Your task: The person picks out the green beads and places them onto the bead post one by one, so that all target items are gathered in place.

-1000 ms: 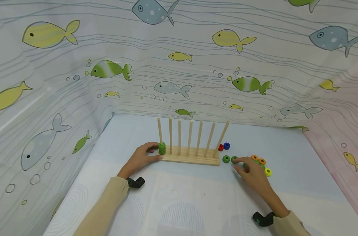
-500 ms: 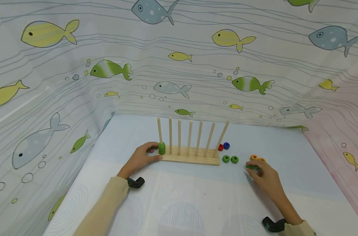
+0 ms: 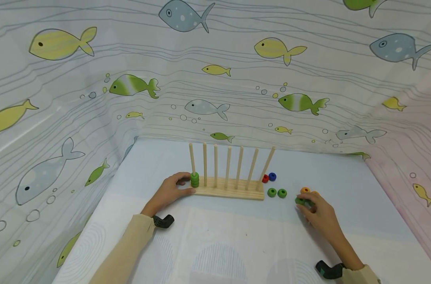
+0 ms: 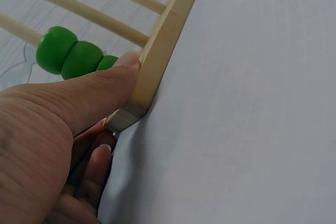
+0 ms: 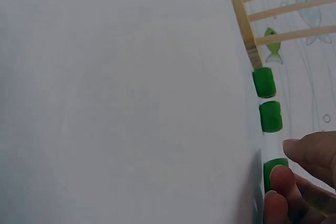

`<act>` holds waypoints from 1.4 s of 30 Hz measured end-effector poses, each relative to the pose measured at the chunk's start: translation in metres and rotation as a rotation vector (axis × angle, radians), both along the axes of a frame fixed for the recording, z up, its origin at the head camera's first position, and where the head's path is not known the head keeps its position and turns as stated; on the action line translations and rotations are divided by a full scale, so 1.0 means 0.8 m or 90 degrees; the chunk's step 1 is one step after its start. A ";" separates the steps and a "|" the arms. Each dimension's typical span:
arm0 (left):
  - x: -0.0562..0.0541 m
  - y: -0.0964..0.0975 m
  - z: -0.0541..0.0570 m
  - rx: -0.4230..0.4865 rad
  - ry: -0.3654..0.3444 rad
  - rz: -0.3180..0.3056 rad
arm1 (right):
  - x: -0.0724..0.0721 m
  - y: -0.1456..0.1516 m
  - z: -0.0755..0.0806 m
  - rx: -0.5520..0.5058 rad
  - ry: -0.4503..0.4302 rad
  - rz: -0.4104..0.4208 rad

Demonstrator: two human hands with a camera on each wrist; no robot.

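Note:
A wooden peg stand (image 3: 229, 193) with several upright rods rests on the table. Green beads (image 3: 194, 180) are stacked on its leftmost rod. My left hand (image 3: 170, 191) grips the left end of the base; in the left wrist view the thumb (image 4: 113, 80) lies on the base beside the stacked beads. Right of the stand, my right hand (image 3: 319, 211) holds a loose green bead (image 3: 300, 200) between thumb and index finger, low at the table. The right wrist view has the thumb in front of this bead (image 5: 274, 166). More beads are partly hidden behind the hand.
Two green beads (image 3: 277, 193) lie between the stand and my right hand. A red bead (image 3: 265, 178) and a blue bead (image 3: 272, 176) are behind the stand's right end. Orange beads (image 3: 305, 190) sit just beyond my right fingers. A fish-patterned sheet (image 3: 236, 90) rises behind the table.
My right hand has moved right, from beside the two green beads to another green bead near the orange ones, and stays there. My left hand keeps its grip on the stand.

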State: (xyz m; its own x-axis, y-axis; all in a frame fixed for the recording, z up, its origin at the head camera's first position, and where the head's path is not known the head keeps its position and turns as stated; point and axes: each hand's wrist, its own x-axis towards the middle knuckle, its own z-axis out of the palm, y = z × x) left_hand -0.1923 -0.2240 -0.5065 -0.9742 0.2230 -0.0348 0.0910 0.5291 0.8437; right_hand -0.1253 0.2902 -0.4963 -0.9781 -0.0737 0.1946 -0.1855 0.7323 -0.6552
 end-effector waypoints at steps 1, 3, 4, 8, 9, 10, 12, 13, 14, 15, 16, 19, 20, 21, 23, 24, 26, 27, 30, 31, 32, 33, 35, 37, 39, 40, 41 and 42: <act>0.000 0.000 0.000 0.000 -0.001 0.000 | 0.000 -0.001 0.000 0.001 -0.009 -0.002; 0.000 0.000 0.000 0.000 -0.001 0.000 | 0.000 -0.001 0.001 0.003 -0.025 -0.004; 0.000 0.001 0.000 0.001 0.000 0.000 | 0.000 -0.002 0.001 0.004 -0.032 -0.005; 0.000 0.002 0.001 0.003 0.001 -0.002 | -0.001 -0.003 0.002 0.011 -0.070 -0.014; 0.000 0.002 0.001 0.003 0.001 -0.002 | -0.001 -0.003 0.003 0.012 -0.078 -0.016; 0.000 0.002 0.001 0.004 0.000 -0.003 | 0.000 -0.003 0.002 0.012 -0.086 -0.017; 0.001 0.002 0.001 0.005 -0.002 -0.005 | 0.000 -0.004 0.002 0.014 -0.097 -0.020; 0.001 0.002 0.000 0.005 -0.001 -0.007 | 0.001 -0.004 0.002 0.012 -0.102 -0.021; 0.001 0.001 0.000 0.005 -0.002 -0.007 | 0.001 -0.004 0.002 0.011 -0.106 -0.022; 0.001 0.000 -0.001 0.005 -0.003 -0.007 | 0.001 -0.004 0.002 0.010 -0.111 -0.022; 0.002 0.000 -0.001 0.005 -0.004 -0.007 | 0.001 -0.004 0.001 0.010 -0.115 -0.023; 0.002 -0.002 -0.002 0.003 -0.002 -0.006 | 0.002 -0.003 0.000 0.016 -0.124 -0.027; 0.002 -0.003 -0.002 0.002 0.001 -0.007 | 0.002 -0.003 0.000 0.019 -0.125 -0.029; 0.002 -0.003 -0.002 0.001 0.005 -0.008 | 0.002 -0.003 -0.001 0.022 -0.123 -0.031; 0.002 -0.003 0.000 0.000 0.012 -0.009 | 0.002 -0.004 -0.001 0.025 -0.116 -0.034; 0.002 -0.003 0.001 -0.001 0.014 -0.008 | 0.002 -0.004 -0.001 0.027 -0.112 -0.035; 0.002 -0.003 0.002 -0.002 0.016 -0.007 | 0.003 -0.004 -0.001 0.035 -0.103 -0.038; 0.002 -0.002 0.002 -0.003 0.015 -0.005 | 0.003 -0.004 -0.001 0.038 -0.099 -0.038; 0.002 -0.002 0.002 -0.006 0.012 -0.006 | 0.006 -0.003 -0.001 0.046 -0.098 -0.041; 0.002 -0.002 0.002 -0.007 0.013 -0.007 | 0.006 -0.003 -0.001 0.049 -0.098 -0.042; 0.003 -0.002 0.002 -0.008 0.013 -0.007 | 0.007 -0.003 -0.001 0.048 -0.098 -0.043; 0.003 -0.001 0.002 -0.008 0.014 -0.007 | 0.007 -0.002 -0.001 0.047 -0.098 -0.043; 0.003 -0.001 0.003 -0.006 0.017 -0.006 | 0.008 -0.003 -0.001 0.046 -0.096 -0.044; 0.003 -0.001 0.003 -0.004 0.017 -0.006 | 0.009 -0.003 -0.001 0.046 -0.092 -0.044; 0.003 -0.001 0.003 -0.003 0.016 -0.007 | 0.009 -0.003 -0.001 0.044 -0.094 -0.046; 0.003 -0.001 0.003 -0.001 0.015 -0.008 | 0.010 -0.004 -0.001 0.041 -0.097 -0.046; 0.004 -0.001 0.003 -0.001 0.014 -0.008 | 0.011 -0.004 0.000 0.037 -0.102 -0.046; 0.004 -0.001 0.003 0.001 0.012 -0.008 | 0.011 -0.004 0.000 0.034 -0.105 -0.047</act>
